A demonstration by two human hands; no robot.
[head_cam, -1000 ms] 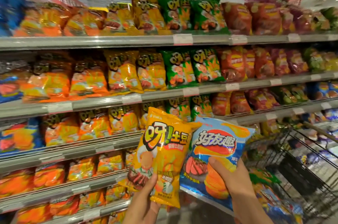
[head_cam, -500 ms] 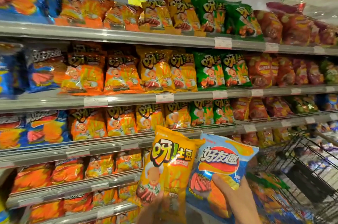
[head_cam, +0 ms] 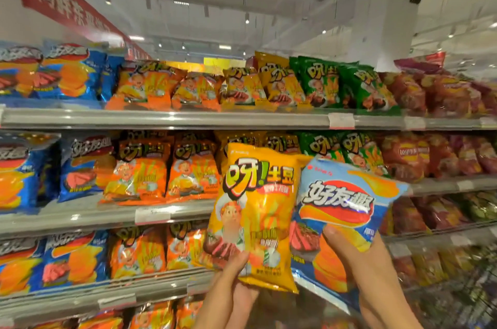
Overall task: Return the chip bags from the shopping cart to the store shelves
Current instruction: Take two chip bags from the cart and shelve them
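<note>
My left hand (head_cam: 231, 288) grips the bottom of a yellow chip bag (head_cam: 255, 210) and holds it upright in front of the shelves. Beside it on the right, my right hand (head_cam: 368, 269) holds a blue chip bag (head_cam: 347, 202), thumb on its front. The two bags overlap slightly at their edges. Matching yellow bags (head_cam: 271, 84) stand on the top shelf and matching blue bags (head_cam: 67, 70) at the top left. The shopping cart (head_cam: 462, 296) shows only as blurred wire at the bottom right.
Grey metal shelves (head_cam: 188, 119) run across the view in several tiers, packed with orange, yellow, green, red and blue chip bags. A red banner (head_cam: 61, 3) hangs at the upper left. The ceiling and a white pillar (head_cam: 387, 19) fill the top.
The view has swung up and to the left, so more blue bags and the ceiling show. Both hands have lifted their bags higher toward the middle shelves.
</note>
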